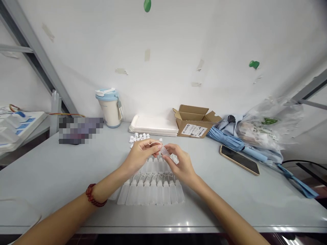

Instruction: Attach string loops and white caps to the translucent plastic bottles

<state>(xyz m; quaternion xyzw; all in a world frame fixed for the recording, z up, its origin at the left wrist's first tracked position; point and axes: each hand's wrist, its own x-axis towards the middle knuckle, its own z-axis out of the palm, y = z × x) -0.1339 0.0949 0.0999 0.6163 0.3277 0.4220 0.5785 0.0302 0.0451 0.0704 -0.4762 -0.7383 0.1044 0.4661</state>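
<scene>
Both my hands meet over the middle of the grey table (63, 170). My left hand (141, 153) pinches one end of a small clear plastic bottle (163, 150), and my right hand (180, 164) grips its other end. Under my hands lie rows of several clear squeeze bottles (150, 190), laid flat side by side. A heap of small white caps (139, 137) sits just beyond my left hand. A red bead bracelet (93, 196) is on my left wrist.
At the back stand a blue-lidded cup (109, 108), a stack of white trays (153, 126) and an open cardboard box (192, 121). A phone (238, 159), a folded blue umbrella (245, 146) and a plastic bag (268, 126) lie to the right.
</scene>
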